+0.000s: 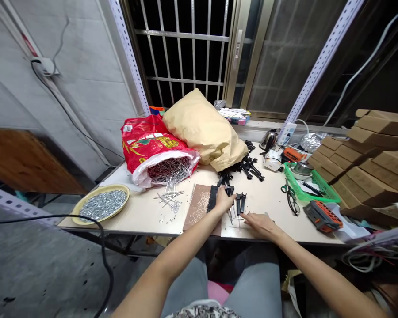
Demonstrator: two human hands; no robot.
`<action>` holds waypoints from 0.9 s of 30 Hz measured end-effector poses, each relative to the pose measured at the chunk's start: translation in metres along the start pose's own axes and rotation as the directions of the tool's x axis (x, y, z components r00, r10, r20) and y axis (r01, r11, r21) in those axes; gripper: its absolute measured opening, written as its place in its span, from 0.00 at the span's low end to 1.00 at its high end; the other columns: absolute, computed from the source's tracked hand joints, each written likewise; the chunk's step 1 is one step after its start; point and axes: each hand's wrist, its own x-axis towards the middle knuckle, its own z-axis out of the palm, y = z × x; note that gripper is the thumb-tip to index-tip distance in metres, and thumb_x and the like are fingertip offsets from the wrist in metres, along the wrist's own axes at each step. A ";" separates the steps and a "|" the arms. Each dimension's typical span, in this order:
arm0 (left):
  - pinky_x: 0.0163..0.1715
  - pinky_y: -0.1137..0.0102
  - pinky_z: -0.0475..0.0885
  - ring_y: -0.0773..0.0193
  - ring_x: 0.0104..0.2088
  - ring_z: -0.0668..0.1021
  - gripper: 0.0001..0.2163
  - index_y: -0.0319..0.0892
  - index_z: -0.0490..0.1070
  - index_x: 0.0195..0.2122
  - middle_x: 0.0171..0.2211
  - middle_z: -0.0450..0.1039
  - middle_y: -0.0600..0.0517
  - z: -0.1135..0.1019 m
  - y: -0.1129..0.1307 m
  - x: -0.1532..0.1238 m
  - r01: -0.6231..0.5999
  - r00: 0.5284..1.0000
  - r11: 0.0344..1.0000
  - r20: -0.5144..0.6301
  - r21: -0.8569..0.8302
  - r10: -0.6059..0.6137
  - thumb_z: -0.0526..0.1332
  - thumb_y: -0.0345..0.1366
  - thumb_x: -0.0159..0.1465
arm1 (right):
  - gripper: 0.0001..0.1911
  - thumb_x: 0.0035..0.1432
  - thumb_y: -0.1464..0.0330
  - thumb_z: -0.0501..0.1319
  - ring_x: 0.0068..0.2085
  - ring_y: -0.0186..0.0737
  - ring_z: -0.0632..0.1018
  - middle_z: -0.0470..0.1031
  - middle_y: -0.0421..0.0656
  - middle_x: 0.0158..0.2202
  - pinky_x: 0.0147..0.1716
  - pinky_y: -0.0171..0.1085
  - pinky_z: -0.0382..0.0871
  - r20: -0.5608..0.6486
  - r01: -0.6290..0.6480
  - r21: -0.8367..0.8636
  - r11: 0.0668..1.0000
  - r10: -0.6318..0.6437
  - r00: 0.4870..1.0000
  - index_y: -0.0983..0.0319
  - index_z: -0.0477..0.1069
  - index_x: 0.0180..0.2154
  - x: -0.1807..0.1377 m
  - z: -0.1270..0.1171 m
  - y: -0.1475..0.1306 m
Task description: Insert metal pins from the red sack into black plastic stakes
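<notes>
My left hand [224, 202] is closed over black plastic parts [230, 191] near the middle of the table; its fingertips are partly hidden among them. Beside it stand more black parts [241, 202], with thin metal rods [231, 216] pointing toward me. My right hand [261, 224] lies low over the table just right of these, fingers stretched out, their tips near the rod ends. Left of my left hand, a black ridged block [212, 198] rests on a brown board [196, 212] strewn with small pale bits.
A red bag [152, 141] spills metal rods [168, 194] at left, near a yellow dish [126, 194] of small metal pieces. Behind are a tan sack [202, 128] and loose black parts [252, 168]. Rightward stand a green basket [328, 196], scissors [292, 198], a battery pack [323, 216] and cardboard boxes [368, 176].
</notes>
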 end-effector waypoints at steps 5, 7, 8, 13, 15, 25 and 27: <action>0.44 0.67 0.65 0.58 0.42 0.74 0.10 0.41 0.70 0.38 0.40 0.73 0.46 -0.120 -0.040 -0.001 -0.126 0.968 0.952 -0.175 0.279 0.179 0.55 0.35 0.57 | 0.10 0.62 0.71 0.46 0.32 0.36 0.74 0.70 0.43 0.36 0.28 0.33 0.65 -0.060 -0.141 0.225 0.964 0.158 0.986 0.58 0.65 0.39 -0.004 -0.015 -0.031; 0.42 0.64 0.65 0.56 0.40 0.74 0.12 0.37 0.70 0.38 0.38 0.73 0.41 -0.170 -0.061 -0.001 -0.012 0.955 0.940 -0.274 0.340 0.112 0.52 0.35 0.58 | 0.11 0.63 0.70 0.45 0.32 0.36 0.74 0.70 0.44 0.38 0.28 0.33 0.66 -0.079 -0.191 0.290 0.938 0.223 0.972 0.58 0.65 0.40 -0.004 -0.020 -0.044; 0.41 0.63 0.65 0.54 0.39 0.74 0.12 0.36 0.70 0.37 0.38 0.73 0.41 -0.191 -0.071 -0.003 0.042 0.946 0.928 -0.313 0.369 0.082 0.52 0.36 0.58 | 0.11 0.63 0.69 0.45 0.32 0.35 0.74 0.70 0.44 0.38 0.28 0.33 0.67 -0.091 -0.207 0.315 0.926 0.247 0.965 0.57 0.65 0.40 -0.002 -0.022 -0.050; 0.34 0.65 0.65 0.54 0.33 0.75 0.09 0.39 0.72 0.30 0.31 0.75 0.43 -0.239 -0.109 -0.031 0.185 0.940 0.863 -0.341 0.471 -0.015 0.54 0.35 0.55 | 0.12 0.63 0.68 0.46 0.32 0.36 0.75 0.70 0.44 0.37 0.30 0.33 0.69 -0.149 -0.181 0.390 0.903 0.255 0.955 0.57 0.66 0.41 0.022 -0.027 -0.084; 0.34 0.64 0.65 0.52 0.34 0.75 0.09 0.39 0.72 0.31 0.32 0.74 0.42 -0.242 -0.119 -0.043 0.210 0.938 0.842 -0.345 0.498 -0.030 0.53 0.35 0.55 | 0.12 0.63 0.68 0.46 0.33 0.36 0.75 0.70 0.43 0.37 0.31 0.33 0.69 -0.144 -0.157 0.411 0.898 0.234 0.962 0.57 0.66 0.41 0.033 -0.030 -0.095; 0.39 0.67 0.65 0.57 0.37 0.74 0.06 0.40 0.71 0.30 0.32 0.71 0.46 -0.238 -0.129 -0.053 0.117 0.969 0.829 -0.247 0.547 0.027 0.57 0.33 0.53 | 0.11 0.63 0.68 0.47 0.35 0.37 0.75 0.71 0.42 0.36 0.34 0.34 0.70 -0.127 -0.084 0.515 0.853 0.173 0.977 0.57 0.67 0.40 0.060 -0.027 -0.127; 0.41 0.66 0.64 0.56 0.38 0.73 0.03 0.40 0.70 0.27 0.32 0.71 0.46 -0.236 -0.127 -0.052 0.100 0.968 0.839 -0.246 0.535 0.042 0.58 0.32 0.52 | 0.11 0.62 0.68 0.47 0.35 0.36 0.75 0.72 0.42 0.35 0.34 0.34 0.70 -0.122 -0.082 0.518 0.851 0.168 0.978 0.57 0.67 0.40 0.060 -0.027 -0.131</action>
